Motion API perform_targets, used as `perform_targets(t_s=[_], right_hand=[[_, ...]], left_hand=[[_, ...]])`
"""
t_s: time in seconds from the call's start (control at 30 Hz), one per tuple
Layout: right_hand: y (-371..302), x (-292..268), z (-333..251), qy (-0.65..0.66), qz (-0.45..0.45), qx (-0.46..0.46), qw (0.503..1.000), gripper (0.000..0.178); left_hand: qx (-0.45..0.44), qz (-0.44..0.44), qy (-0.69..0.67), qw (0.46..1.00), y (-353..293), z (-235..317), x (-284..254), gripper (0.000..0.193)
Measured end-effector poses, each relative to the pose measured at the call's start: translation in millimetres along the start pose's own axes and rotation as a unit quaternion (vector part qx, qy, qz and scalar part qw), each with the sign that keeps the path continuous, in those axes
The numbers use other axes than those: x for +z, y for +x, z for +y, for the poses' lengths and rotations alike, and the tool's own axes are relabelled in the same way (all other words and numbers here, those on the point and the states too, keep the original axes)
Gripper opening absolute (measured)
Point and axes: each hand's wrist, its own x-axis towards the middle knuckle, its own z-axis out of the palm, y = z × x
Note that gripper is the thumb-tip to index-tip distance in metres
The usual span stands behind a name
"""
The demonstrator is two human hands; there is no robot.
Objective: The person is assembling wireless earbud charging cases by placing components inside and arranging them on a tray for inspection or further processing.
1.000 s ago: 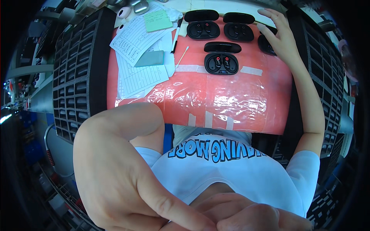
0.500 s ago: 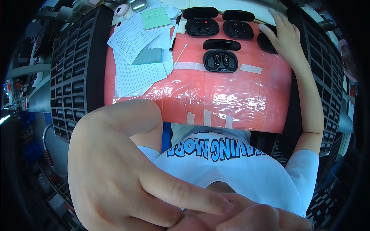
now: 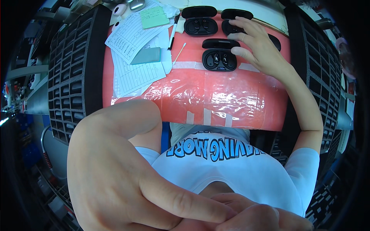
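My right hand point(image 3: 256, 46) reaches over the back right of the pink mat, fingers spread, holding nothing. It partly covers an open black earbud charging case point(image 3: 236, 14), whose lid stands up behind the fingers. The thumb hovers close to the front earbud case point(image 3: 219, 61), also open, with two earbuds inside. Another open case with earbuds point(image 3: 200, 26) sits at the back left of this group. Beyond my right hand, a dark rounded case point(image 3: 274, 41) shows only in part. My left hand point(image 3: 115, 184) is raised close to the camera, fingers curled and index finger across; its fingertips are partly hidden.
Papers point(image 3: 135, 79), a green sticky note point(image 3: 154, 17), a teal pad point(image 3: 146, 56), a black-and-white marker point(image 3: 174, 32) and a cotton swab point(image 3: 180, 53) lie on the mat's left. Black gridded trays point(image 3: 73, 69) flank both sides. Tape strips mark the pink mat point(image 3: 185, 96).
My right hand has moved left from the rightmost case to above the back right one. Red lights on the earbuds no longer show. My left hand has barely shifted.
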Motion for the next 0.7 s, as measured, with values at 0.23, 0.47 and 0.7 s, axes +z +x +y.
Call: perform_targets(t_s=[0.23,0.47,0.7], right_hand=[[3.3,11.6,26.7,-0.011,0.098,0.085,0.992,0.046],[-4.9,33.2,64.1,-0.155,0.1,0.112,0.976,0.058],[1.3,13.2,47.1,-0.117,0.067,0.103,0.986,0.042]], left_hand=[[-0.004,-0.015,0.017,1.0,-8.7,-0.5,-3.0,0.016],[-0.007,-0.034,0.028,0.999,-7.9,1.2,-7.8,0.016],[-0.014,-0.053,0.043,0.998,-3.4,10.6,-10.6,0.018]])
